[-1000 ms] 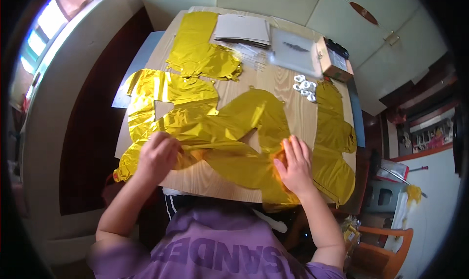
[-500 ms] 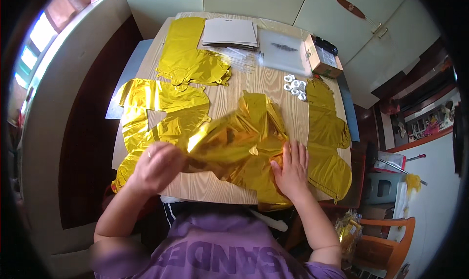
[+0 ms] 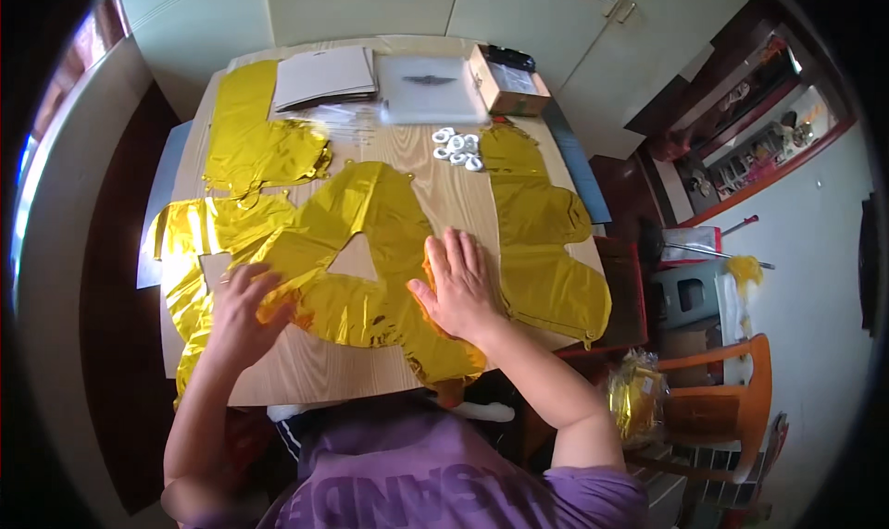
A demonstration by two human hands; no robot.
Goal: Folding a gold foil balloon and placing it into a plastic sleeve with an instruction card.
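Note:
A flat gold foil balloon [image 3: 324, 293] with a triangular hole lies spread across the front middle of the table. My right hand [image 3: 454, 288] presses on its right side, palm down with fingers stretched out. At the balloon's left edge is my left hand [image 3: 243, 311], fingers apart and slightly blurred; whether they touch the foil I cannot tell. Another gold foil balloon [image 3: 181, 293] lies partly under it on the left. More flat gold foil pieces lie at the far left [image 3: 236, 112] and along the right side [image 3: 542, 224].
Behind are a stack of white cards [image 3: 319, 75], clear thin straws [image 3: 338, 122], a translucent plastic sheet [image 3: 431, 94] and a small box [image 3: 509, 85]. Several white ring-shaped rolls [image 3: 457, 149] sit in front. A wooden chair [image 3: 741, 395] stands to the right, beside packed gold foil [image 3: 637, 404].
The crumpled balloon now lies spread flat, its triangular hole showing. My left hand has opened from its grip. My right hand still rests on the foil, and the view has shifted right.

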